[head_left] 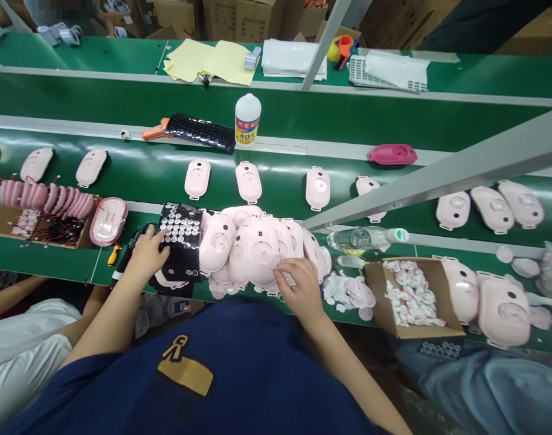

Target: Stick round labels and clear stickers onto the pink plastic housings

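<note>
My left hand rests at the left edge of a black sheet dotted with small round clear discs. Its fingers are apart and touch the sheet's edge. To the right of the sheet lies a heap of pale pink oval plastic covers, each with a round recess and a small dark spot. Over the heap's front right side, my right hand is closed in a pinch. Something thin and small shows at its fingertips, too small to name.
A box of small wrapped pieces stands right, a box of pink parts and wires left. Behind, spaced pink covers line the green conveyor. A glue bottle stands on the ledge; a clear bottle lies nearby. Co-workers sit both sides.
</note>
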Available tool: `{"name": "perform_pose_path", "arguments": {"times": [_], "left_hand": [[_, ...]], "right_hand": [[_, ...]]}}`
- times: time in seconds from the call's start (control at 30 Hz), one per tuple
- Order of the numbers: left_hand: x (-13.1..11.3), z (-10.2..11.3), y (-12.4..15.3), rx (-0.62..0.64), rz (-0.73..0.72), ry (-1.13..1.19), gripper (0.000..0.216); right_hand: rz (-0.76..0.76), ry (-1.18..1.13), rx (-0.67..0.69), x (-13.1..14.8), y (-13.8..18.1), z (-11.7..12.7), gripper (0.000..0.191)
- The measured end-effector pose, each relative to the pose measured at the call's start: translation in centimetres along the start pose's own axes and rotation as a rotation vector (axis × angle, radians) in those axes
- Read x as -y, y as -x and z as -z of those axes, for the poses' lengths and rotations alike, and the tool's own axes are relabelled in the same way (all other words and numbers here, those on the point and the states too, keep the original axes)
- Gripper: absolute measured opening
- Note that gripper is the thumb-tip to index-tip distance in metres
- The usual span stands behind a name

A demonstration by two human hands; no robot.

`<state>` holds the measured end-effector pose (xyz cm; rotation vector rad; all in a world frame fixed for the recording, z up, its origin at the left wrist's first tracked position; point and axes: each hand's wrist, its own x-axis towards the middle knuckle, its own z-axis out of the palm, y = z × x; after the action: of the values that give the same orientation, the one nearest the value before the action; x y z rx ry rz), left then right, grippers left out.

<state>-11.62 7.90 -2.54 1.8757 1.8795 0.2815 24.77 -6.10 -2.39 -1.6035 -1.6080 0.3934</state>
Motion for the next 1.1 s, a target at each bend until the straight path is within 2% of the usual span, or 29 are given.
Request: {"name": "perform_pose_path", "arguments": {"times": [0.07, 0.13, 0.2, 0.3, 0.37, 0.43, 0.6, 0.8, 0.93, 1.1], "left_hand": [[-1.4, -0.1, 0.1, -0.016, -0.027, -0.129, 0.058], [-3.7, -0.7, 0.3, -0.027, -0.123, -0.143, 0.058], [-6.6, -2.1, 0.6, 0.071, -0.232, -0.002, 0.052], [-10.9, -5.5, 0.8, 0.328, -0.299, 0.169, 0.047], [-13.1, -7.7, 0.6, 0.401, -0.292, 0.189, 0.052], [-14.5, -9.3, 0.1, 0.419, -0.259, 0.206, 0.065], [-15.8, -10.5, -1.0, 0.467, -0.163, 0.383, 0.086], [-16.4, -11.8, -0.1, 0.632, -0.159, 0.757, 0.055], [-16.9, -11.7, 1.8, 0.55, -0.133, 0.895, 0.065], [-17.9, -8.7, 4.1, 0.412, -0.281, 0.992, 0.065]], "right_hand": [[-0.16, -0.088, 0.057, -0.3, -0.7, -0.4, 0.01], [-0.323, -0.194, 0.1, -0.6, -1.4, -0.8, 0.012], [-0.432, -0.261, 0.118, -0.8, -2.1, -1.2, 0.014], [-0.512, -0.29, 0.121, -1.1, -2.6, -1.7, 0.018], [-0.556, -0.314, 0.115, -1.3, -2.6, -2.0, 0.019], [-0.591, -0.345, 0.108, -1.5, -2.3, -2.3, 0.02], [-0.683, -0.471, 0.095, -2.2, -1.6, -3.3, 0.031], [-0.755, -0.595, 0.057, -2.7, -1.8, -3.0, 0.038], [-0.775, -0.643, 0.02, -1.2, -2.3, -0.9, 0.039], [-0.685, -0.77, -0.063, 2.8, -4.0, 1.7, 0.03]]}}
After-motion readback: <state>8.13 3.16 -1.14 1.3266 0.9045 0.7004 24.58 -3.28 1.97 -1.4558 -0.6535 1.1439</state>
